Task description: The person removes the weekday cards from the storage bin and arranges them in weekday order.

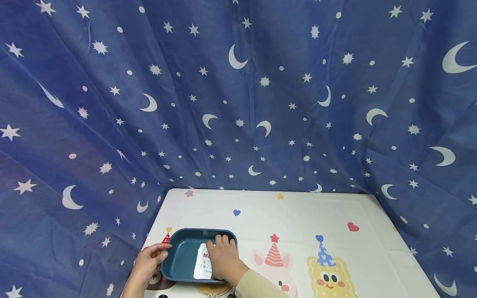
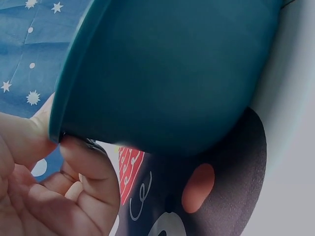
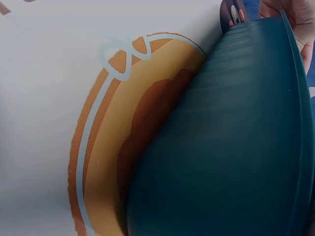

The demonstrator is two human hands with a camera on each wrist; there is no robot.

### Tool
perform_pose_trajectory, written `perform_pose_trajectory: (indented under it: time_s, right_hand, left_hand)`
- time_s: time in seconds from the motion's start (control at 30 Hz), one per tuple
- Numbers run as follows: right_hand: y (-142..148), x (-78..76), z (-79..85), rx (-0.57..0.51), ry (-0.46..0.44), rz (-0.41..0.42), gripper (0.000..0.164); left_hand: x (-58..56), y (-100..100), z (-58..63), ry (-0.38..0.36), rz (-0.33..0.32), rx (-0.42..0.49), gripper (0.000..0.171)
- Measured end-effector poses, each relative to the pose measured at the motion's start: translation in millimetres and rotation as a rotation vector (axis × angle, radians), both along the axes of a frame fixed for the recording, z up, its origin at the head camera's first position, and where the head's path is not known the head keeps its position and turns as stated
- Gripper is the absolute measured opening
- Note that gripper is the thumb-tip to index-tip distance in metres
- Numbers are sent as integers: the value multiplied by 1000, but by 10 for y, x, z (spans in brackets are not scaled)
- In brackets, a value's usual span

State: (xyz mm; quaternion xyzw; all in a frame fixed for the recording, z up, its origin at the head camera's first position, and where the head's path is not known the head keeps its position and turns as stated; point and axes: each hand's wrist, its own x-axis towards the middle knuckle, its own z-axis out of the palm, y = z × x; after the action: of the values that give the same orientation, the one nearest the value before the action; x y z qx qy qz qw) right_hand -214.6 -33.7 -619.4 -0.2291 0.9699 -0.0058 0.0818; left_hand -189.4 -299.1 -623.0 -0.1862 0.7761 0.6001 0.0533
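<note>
Pale sleeve (image 1: pixel 258 285) nearest, the right hand (image 1: pixel 225 258) covers part of a white packet (image 1: pixel 203 267) in the blue tray (image 1: pixel 182 258), its fingers' hold impossible to tell, while the left hand (image 1: pixel 146 263) pinches the rim (image 2: pixel 69 73), seemingly to steady it on the surface (image 1: pixel 320 217)

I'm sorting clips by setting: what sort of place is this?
Probably a curtained tabletop setup: a blue starry curtain hangs behind and beside a white cartoon-print tablecloth.
</note>
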Motion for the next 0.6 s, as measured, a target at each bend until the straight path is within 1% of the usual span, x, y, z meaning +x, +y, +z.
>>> perform_pose_trajectory:
  time_s: [0.27, 0.6]
  right_hand:
    - [-7, -27, -53, 5, 0, -6, 101]
    - [-1, -7, -54, 3, 51, -8, 100]
  left_hand:
    - [26, 14, 16, 5, 2, 18, 30]
    - [16, 4, 6, 1, 1, 13, 30]
